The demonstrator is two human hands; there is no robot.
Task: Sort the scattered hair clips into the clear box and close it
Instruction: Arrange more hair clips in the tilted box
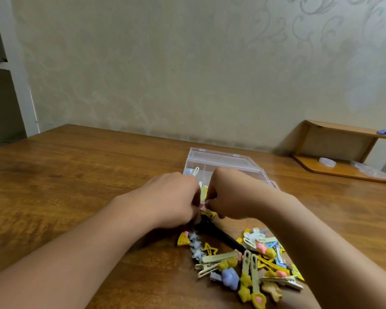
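The clear box (221, 160) stands open on the wooden table (76, 170), its lid tipped back, with a few clips inside at its left. My left hand (172, 197) and my right hand (230, 195) meet just in front of the box, fingers curled together around a small pink clip (202, 207) pinched between them. A yellow clip (208, 214) and a long black clip (221, 236) lie right beneath the hands. Nearer me, a pile of several coloured hair clips (250, 266) is scattered between my forearms.
A low wooden shelf (343, 152) sits at the back right with a white lid and clear plastic on it. The wall runs behind the table's far edge. A white door frame (16, 74) stands at the left.
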